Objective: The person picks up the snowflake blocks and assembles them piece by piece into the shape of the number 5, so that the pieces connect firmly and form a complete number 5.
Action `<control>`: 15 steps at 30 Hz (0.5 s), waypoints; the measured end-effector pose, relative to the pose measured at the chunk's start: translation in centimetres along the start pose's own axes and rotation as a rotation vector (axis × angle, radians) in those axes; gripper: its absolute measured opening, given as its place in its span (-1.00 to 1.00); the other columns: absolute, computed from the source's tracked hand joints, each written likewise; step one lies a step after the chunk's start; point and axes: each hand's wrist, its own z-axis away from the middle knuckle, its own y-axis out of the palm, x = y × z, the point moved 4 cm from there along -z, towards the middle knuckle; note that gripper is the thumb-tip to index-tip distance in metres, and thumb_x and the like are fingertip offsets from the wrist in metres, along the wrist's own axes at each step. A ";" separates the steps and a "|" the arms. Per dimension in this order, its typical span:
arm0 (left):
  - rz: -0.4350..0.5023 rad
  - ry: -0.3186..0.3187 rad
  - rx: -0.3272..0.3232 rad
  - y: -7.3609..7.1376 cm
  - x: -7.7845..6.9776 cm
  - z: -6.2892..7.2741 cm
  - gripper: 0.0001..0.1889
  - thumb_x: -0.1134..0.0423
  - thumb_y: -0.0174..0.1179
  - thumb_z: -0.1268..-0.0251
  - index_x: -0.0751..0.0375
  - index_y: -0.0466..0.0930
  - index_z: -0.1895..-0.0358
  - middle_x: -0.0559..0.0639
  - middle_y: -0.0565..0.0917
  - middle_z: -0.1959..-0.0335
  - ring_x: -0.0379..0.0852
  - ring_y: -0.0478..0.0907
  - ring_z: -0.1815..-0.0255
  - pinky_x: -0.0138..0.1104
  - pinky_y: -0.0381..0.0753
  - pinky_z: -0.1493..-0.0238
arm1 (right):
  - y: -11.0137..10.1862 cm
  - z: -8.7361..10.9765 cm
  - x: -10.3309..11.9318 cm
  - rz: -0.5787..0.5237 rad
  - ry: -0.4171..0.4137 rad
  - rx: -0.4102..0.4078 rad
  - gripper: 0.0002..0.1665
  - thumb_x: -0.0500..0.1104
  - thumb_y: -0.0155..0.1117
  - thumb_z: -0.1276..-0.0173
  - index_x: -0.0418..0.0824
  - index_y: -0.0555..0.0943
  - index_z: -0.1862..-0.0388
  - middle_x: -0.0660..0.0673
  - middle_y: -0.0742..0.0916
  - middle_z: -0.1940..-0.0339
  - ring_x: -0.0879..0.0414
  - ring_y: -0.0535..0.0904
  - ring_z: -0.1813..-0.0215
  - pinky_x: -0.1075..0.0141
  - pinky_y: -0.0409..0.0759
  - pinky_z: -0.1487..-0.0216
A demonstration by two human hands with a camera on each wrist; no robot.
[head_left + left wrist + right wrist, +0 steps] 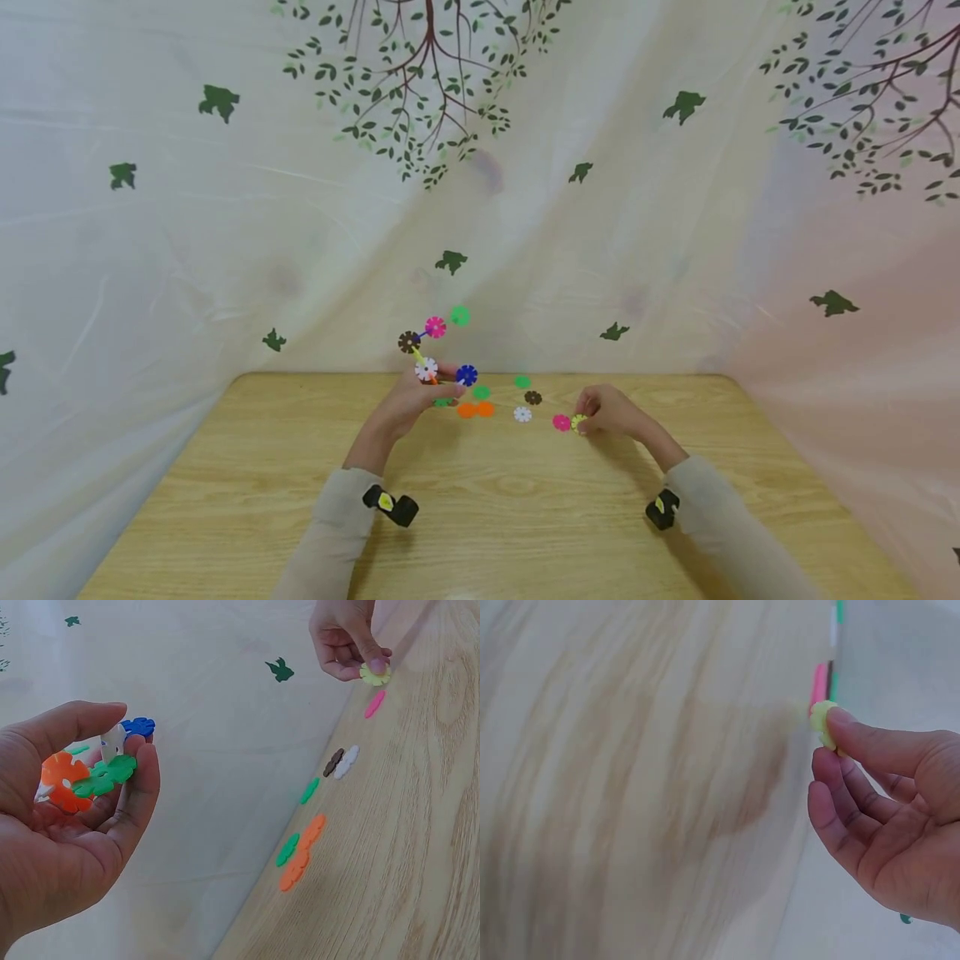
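My left hand [405, 404] holds a chain of joined snowflake discs above the table, its fingers curled about the lower end. In the left wrist view an orange disc [64, 780], a green disc [112, 776], a white disc [113, 741] and a blue disc [140, 726] show in the hand. The chain rises through a white disc [426, 369], a brown disc [408, 342] and a pink disc [436, 327] to a green disc [461, 316]. My right hand [615, 412] pinches a yellow disc [822, 720] between thumb and fingers, beside a pink disc [561, 423].
Loose discs lie between the hands on the wooden table [480, 517]: two orange discs [476, 409], green discs [522, 382], a brown disc [533, 397] and a white disc [522, 414]. Behind the table's far edge hangs a pale curtain [525, 250] with printed leaves.
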 end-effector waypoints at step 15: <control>0.000 0.011 0.033 0.1 -0.2 0.0 -0.89 0.35 0.35 -0.30 0.22 0.64 0.16 -0.09 0.73 0.38 -0.04 0.66 0.23 -0.27 0.60 0.08 | 1.2 -1.4 7.7 -0.231 -0.160 -0.086 -0.80 -0.32 0.39 -0.36 -0.40 0.67 0.08 -0.28 0.74 0.29 -0.04 0.69 0.29 0.21 0.74 0.25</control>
